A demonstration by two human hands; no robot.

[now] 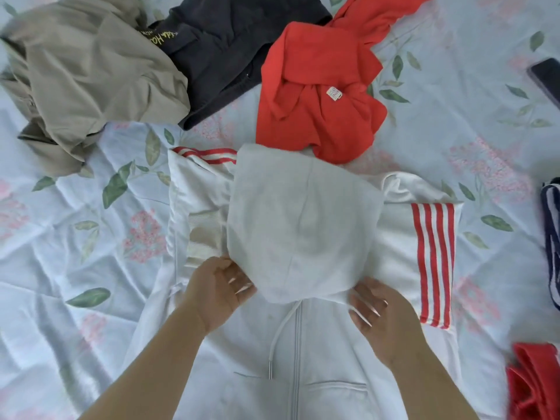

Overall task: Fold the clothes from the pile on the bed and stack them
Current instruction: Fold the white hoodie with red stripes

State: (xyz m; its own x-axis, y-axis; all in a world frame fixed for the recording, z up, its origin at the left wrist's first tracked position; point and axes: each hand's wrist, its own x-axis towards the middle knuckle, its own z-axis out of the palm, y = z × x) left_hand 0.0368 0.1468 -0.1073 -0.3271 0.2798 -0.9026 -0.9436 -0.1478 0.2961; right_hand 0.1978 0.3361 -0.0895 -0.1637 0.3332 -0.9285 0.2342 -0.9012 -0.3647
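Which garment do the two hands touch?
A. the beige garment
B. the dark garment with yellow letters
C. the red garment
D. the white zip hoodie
D: the left hand and the right hand both touch the white zip hoodie, one at each side of the base of its hood.

Your white hoodie lies front up on the bed, zip closed. Its hood is folded down over the chest and a red-striped sleeve lies at each side. Beyond it sit three crumpled pieces: a beige garment, a dark garment and a red garment touching the hood's top. At the right edge, a navy striped piece and a red piece are partly cut off.
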